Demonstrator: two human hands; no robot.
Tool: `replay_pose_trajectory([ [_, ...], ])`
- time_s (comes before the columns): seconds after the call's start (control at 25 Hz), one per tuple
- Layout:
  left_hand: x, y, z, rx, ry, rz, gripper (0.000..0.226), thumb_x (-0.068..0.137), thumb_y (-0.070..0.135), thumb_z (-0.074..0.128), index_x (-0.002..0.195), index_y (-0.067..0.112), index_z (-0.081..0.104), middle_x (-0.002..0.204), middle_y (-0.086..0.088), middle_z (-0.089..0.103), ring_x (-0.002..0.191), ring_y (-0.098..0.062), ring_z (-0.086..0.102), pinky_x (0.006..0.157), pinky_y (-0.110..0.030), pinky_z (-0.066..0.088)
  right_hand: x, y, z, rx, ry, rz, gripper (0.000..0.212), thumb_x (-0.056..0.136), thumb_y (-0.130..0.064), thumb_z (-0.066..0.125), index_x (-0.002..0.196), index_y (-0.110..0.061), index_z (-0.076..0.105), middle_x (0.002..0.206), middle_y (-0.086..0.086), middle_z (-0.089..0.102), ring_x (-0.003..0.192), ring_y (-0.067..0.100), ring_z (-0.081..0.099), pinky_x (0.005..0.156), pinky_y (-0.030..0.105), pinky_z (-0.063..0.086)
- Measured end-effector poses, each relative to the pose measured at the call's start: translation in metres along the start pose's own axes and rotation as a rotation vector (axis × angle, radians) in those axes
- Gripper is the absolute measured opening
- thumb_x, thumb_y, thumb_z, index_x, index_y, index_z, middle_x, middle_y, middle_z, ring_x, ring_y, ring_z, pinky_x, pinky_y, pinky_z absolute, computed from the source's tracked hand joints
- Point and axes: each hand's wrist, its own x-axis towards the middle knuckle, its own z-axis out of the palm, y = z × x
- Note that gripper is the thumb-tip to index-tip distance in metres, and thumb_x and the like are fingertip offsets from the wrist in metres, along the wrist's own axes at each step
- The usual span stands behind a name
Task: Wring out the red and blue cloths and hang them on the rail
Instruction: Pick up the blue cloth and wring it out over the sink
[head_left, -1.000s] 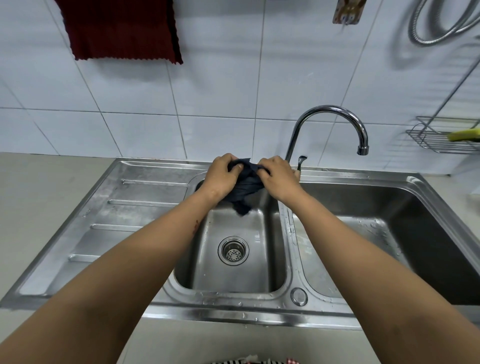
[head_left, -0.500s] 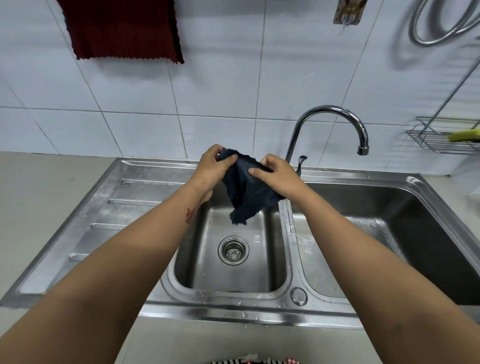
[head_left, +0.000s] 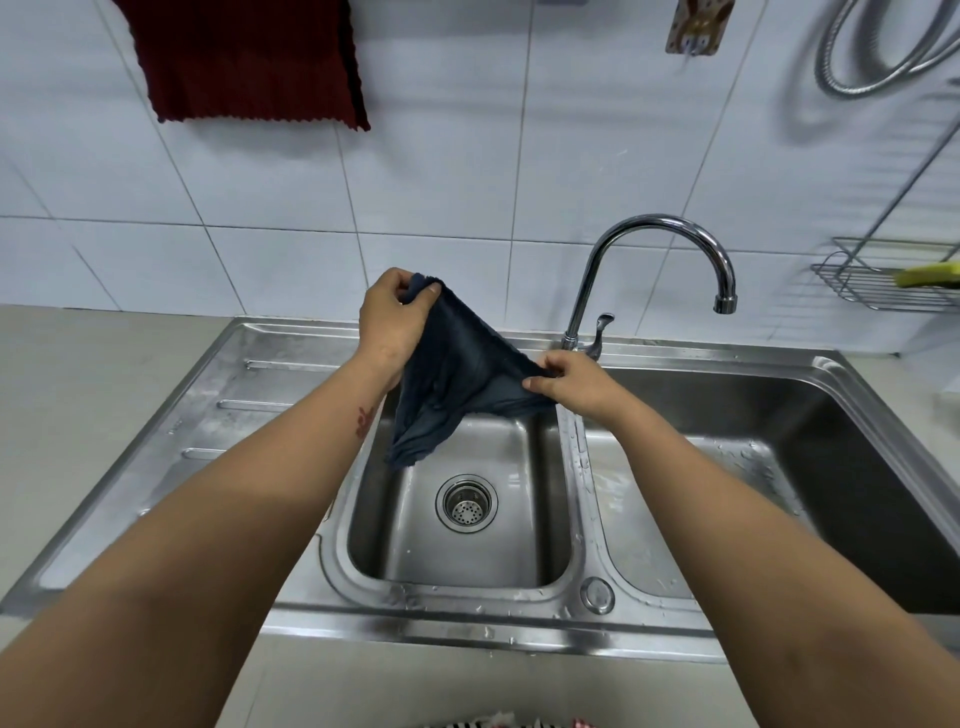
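The dark blue cloth (head_left: 457, 384) hangs spread between both hands above the left sink basin (head_left: 467, 519). My left hand (head_left: 387, 317) pinches its upper corner, raised near the wall. Lower and to the right, my right hand (head_left: 574, 382) pinches another corner near the divider between the basins. The cloth's free end droops toward the drain (head_left: 466, 503). The red cloth (head_left: 249, 57) hangs flat against the tiled wall at the upper left; the rail that carries it is out of frame.
A chrome tap (head_left: 649, 234) arches over the right basin (head_left: 779, 467). At the right a wire rack (head_left: 883, 280) holds a yellow sponge (head_left: 930, 273). A metal hose (head_left: 883, 47) loops at the upper right, beside a wall hook (head_left: 696, 23). The ribbed drainboard (head_left: 218, 415) lies left.
The blue cloth was bunched between both hands. It has been unfolded; my left hand rose with one corner and my right hand drew another corner to the right.
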Motion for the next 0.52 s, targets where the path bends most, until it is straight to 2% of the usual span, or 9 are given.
replay_pose_trajectory([
  [0.12,0.001,-0.001,-0.003,0.05,0.045,-0.004,0.015,0.087,0.029,0.064,0.09,0.015,0.058,0.078,0.01,0.056,0.077,-0.01,0.054,0.073,-0.025,0.044,-0.002,0.005,-0.002,0.053,-0.021,-0.011,0.014,0.084,-0.023,0.071,0.085,-0.01,0.065,0.076,-0.002,0.062,0.075,0.016,0.058,0.075,0.031,0.045],
  [0.24,0.001,0.001,-0.01,0.077,0.106,-0.025,0.017,0.088,0.031,0.063,0.092,0.015,0.058,0.079,0.008,0.056,0.079,-0.014,0.055,0.074,-0.028,0.047,-0.004,0.011,-0.002,0.058,-0.025,-0.005,0.008,0.085,-0.016,0.068,0.084,-0.014,0.06,0.081,0.001,0.065,0.079,0.018,0.06,0.079,0.033,0.046],
  [0.36,0.003,-0.003,-0.018,0.181,0.125,0.005,0.019,0.089,0.033,0.062,0.091,0.015,0.056,0.084,0.002,0.058,0.084,-0.02,0.057,0.074,-0.032,0.049,-0.003,0.02,0.001,-0.004,0.095,0.06,0.015,0.086,-0.01,0.063,0.078,-0.019,0.055,0.089,0.008,0.07,0.085,0.026,0.064,0.081,0.036,0.048],
  [0.44,0.005,-0.01,-0.024,0.269,0.109,0.063,0.018,0.088,0.034,0.063,0.087,0.018,0.056,0.084,0.0,0.059,0.092,-0.025,0.057,0.075,-0.035,0.051,-0.002,0.02,-0.001,0.002,0.207,0.103,0.023,0.088,-0.006,0.058,0.075,-0.025,0.054,0.088,0.003,0.069,0.083,0.022,0.062,0.073,0.03,0.046],
  [0.52,0.003,-0.016,-0.029,0.375,0.085,0.093,0.018,0.088,0.036,0.063,0.085,0.019,0.056,0.083,-0.002,0.06,0.095,-0.027,0.056,0.075,-0.036,0.05,-0.003,0.017,-0.006,-0.004,0.293,0.118,0.018,0.09,-0.007,0.056,0.082,-0.022,0.059,0.089,-0.002,0.066,0.085,0.017,0.058,0.068,0.025,0.04],
])
